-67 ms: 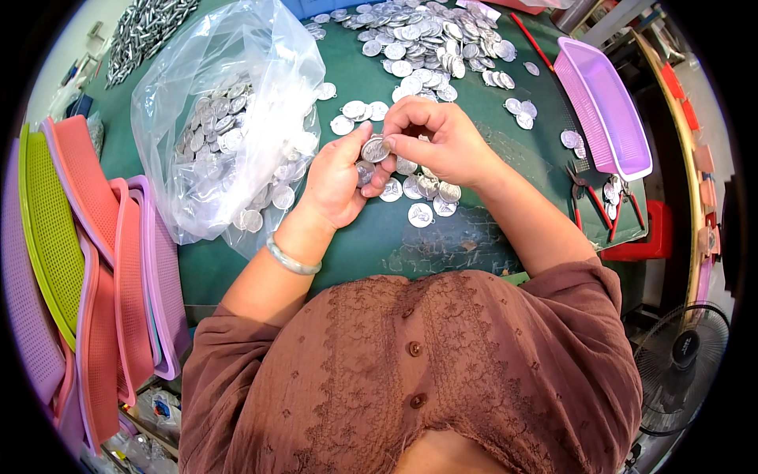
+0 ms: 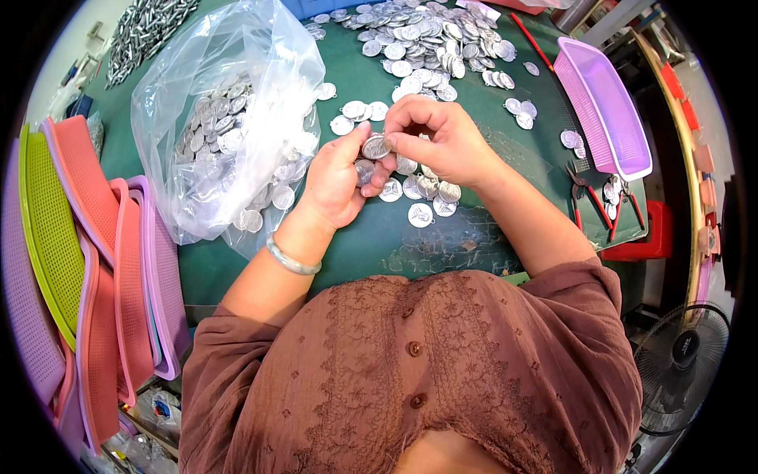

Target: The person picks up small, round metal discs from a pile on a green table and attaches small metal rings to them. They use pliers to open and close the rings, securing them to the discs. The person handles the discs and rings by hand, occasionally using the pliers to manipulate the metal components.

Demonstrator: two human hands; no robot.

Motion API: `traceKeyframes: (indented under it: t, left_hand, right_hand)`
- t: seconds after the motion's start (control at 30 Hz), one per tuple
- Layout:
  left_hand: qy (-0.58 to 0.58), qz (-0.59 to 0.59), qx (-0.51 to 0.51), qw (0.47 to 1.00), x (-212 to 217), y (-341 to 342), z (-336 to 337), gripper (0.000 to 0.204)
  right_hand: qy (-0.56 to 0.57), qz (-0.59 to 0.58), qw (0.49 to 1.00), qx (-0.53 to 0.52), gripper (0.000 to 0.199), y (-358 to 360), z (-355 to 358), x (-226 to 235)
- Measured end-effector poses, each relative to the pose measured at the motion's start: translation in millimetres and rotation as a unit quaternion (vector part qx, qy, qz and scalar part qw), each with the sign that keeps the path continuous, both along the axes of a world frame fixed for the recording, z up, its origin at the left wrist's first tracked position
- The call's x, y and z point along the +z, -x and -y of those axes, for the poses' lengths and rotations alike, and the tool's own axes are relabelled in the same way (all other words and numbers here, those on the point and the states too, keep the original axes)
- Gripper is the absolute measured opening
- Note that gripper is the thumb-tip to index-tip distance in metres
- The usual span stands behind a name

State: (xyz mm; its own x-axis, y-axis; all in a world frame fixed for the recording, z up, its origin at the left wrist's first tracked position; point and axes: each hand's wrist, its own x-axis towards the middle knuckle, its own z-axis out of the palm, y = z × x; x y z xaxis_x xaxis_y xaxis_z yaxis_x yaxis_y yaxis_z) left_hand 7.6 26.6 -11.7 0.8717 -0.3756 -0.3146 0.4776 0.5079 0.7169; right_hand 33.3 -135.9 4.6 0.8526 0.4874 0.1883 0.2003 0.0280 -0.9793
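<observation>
Holds medals [image 2: 375, 147] in left hand [image 2: 335, 186], pinches one with right hand [image 2: 446, 142]; leaves heap [image 2: 426, 35] untouched beyond, more in bag [image 2: 268, 47] leftward.

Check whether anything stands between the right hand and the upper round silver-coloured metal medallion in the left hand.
Nothing visible does: the right hand pinches the upper medallion by its right edge, while the left hand holds its left side. A second medallion sits lower.

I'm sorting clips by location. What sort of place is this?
Probably a workshop for small metal goods: silver medals lie heaped on a green table, with red-handled pliers at the right and plastic baskets at the left.
</observation>
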Motion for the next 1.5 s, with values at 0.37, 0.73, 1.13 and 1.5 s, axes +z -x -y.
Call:
traceKeyframes:
  t: [0.37,0.73,1.13,1.5]
  left_hand:
    - [-0.057,0.071,0.081,0.992,0,1,1,0.012]
    - [-0.080,0.085,0.084,0.990,1,2,1,0.010]
    - [-0.105,0.098,0.089,0.986,0,3,1,0.010]
    - [-0.130,0.205,0.139,0.960,-2,5,6,0.015]
  right_hand:
    - [0.031,-0.036,0.998,-0.047,0.004,-4,6,0]
    - [0.046,-0.022,0.998,-0.044,0.004,-4,6,0]
    - [0.053,0.034,0.998,-0.025,0.004,-6,7,-3]
    - [0.062,0.087,0.992,-0.067,0.006,-12,10,-6]
